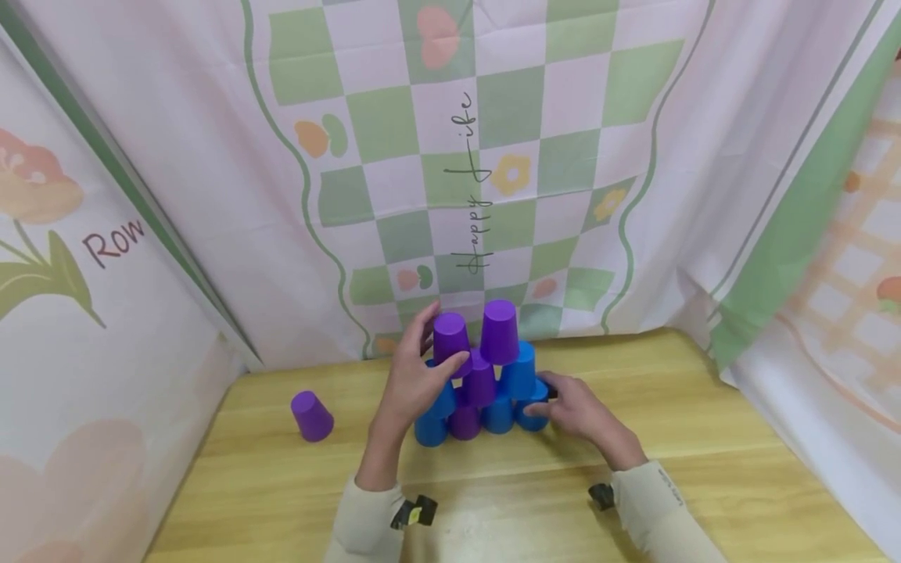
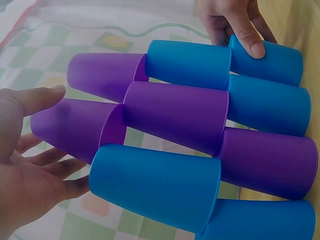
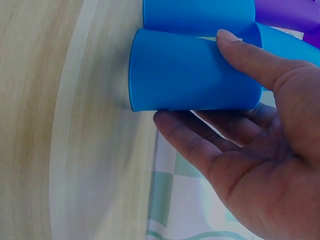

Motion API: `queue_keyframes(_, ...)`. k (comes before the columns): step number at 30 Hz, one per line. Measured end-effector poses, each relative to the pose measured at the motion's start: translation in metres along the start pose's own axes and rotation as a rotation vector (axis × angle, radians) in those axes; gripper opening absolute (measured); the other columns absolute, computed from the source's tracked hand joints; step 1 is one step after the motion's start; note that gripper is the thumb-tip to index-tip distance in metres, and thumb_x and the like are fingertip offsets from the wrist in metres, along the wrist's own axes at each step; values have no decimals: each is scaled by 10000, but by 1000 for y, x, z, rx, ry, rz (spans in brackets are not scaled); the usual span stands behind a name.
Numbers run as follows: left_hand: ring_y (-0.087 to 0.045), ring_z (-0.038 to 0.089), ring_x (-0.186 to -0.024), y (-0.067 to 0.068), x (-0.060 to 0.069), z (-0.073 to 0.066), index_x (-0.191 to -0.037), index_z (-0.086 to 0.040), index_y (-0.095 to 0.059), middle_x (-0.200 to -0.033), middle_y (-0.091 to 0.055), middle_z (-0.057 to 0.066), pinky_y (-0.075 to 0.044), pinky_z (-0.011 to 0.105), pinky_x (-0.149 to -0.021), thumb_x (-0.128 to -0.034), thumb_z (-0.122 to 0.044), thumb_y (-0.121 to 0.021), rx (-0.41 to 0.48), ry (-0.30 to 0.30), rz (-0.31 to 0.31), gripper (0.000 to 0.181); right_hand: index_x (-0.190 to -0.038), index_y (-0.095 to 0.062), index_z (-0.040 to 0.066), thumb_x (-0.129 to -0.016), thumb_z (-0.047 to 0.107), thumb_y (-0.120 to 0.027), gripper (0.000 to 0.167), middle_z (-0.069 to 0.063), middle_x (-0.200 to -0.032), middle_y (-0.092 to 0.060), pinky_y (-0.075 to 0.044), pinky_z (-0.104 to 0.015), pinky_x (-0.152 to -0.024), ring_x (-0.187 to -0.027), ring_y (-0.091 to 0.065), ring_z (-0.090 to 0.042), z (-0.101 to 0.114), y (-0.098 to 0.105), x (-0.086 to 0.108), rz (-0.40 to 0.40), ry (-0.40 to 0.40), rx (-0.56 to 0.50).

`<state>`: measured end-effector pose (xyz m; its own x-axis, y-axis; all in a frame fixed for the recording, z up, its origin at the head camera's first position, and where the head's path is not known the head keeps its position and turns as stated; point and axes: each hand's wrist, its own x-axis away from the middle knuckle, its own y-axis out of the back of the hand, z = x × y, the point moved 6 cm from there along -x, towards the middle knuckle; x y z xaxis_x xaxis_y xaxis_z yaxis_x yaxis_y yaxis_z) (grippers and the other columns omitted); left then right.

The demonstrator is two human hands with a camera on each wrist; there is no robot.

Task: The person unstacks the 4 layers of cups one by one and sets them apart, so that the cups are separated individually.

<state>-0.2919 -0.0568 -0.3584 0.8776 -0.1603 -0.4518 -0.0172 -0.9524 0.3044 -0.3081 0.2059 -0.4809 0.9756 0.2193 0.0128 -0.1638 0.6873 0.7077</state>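
Note:
Upside-down plastic cups stand in a stacked wall. On its third level, my left hand (image 1: 415, 379) holds the left purple cup (image 1: 450, 338), thumb in front and fingers behind. The right purple cup (image 1: 500, 332) stands beside it, a gap between them. Under these are a blue cup (image 2: 155, 187), a middle purple cup (image 1: 479, 379) and another blue cup (image 1: 519, 371). My right hand (image 1: 579, 407) grips the bottom row's rightmost blue cup (image 3: 195, 72), thumb on the near side and fingers along the outer side. The bottom row also has a purple cup (image 1: 464, 422).
A lone purple cup (image 1: 313, 416) stands upside down on the wooden table (image 1: 267, 485), left of the stack. Behind the stack hangs a checkered curtain (image 1: 507, 102), close to the table's back edge. More cloth hangs on both sides.

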Motion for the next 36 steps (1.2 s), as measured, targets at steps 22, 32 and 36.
queue_keyframes(22,-613,346,-1305,-5,4,3,-1607,-168,-399,-1461,-588,160,-524,566,-1102,-944,-11,-763,2,-5,24,773,-1337,-647,62,-964,283,-781,454,-142,-1249,-720,-591,-546,-975,-1116,-679,-303,-1,-2,-2,16,-3,-7)
queue_keyframes(32,-618,346,-1292,-5,5,5,-1608,-171,-398,-1451,-595,161,-532,561,-1092,-943,-10,-763,5,-3,24,776,-1346,-641,65,-972,285,-773,454,-135,-1266,-715,-589,-554,-977,-1126,-676,-295,-3,-2,0,13,-11,-6)
queue_keyframes(36,-615,342,-1295,-5,5,4,-1610,-180,-395,-1454,-596,155,-532,561,-1093,-948,-14,-759,-2,-3,26,774,-1321,-651,73,-971,288,-774,428,-122,-1245,-721,-593,-546,-966,-1103,-677,-281,-3,-2,0,12,-9,-8)
